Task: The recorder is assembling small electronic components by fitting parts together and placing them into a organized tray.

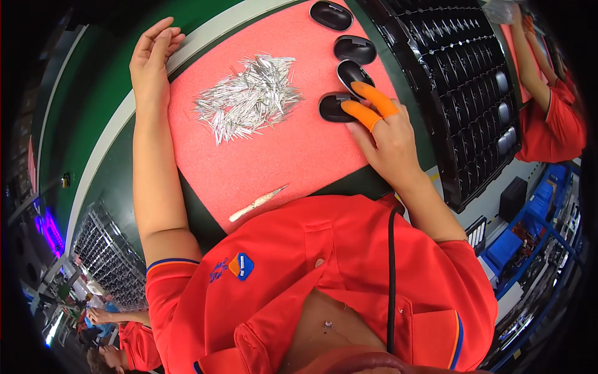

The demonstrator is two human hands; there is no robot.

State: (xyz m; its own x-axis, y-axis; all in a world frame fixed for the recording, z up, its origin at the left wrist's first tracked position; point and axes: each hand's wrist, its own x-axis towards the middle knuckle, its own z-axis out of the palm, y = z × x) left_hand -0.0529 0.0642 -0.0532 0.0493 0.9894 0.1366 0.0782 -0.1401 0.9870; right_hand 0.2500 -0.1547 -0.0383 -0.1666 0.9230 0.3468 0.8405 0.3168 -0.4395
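My right hand [392, 140], with orange finger cots [367, 112] on two fingers, reaches over the right part of a pink foam mat [299, 162]. One covered fingertip touches the nearest black oval case [331, 107], and the other touches the black case [356, 73] just beyond it. Those fingers are apart. Two more black oval cases [354, 50] [331, 15] lie farther up the mat. At the mat's far left edge my left hand [154, 50] rests with loosely bent fingers and nothing visible in it. Between the hands lies a pile of thin silvery slivers [249, 96].
A pointed tool with a pale handle [258, 202] lies at the mat's near edge. Black moulded trays [467, 81] stand on the right, some pockets holding dark shiny pieces. Another person's arm [529, 68] shows at far right. Blue bins [507, 249] sit on a rack.
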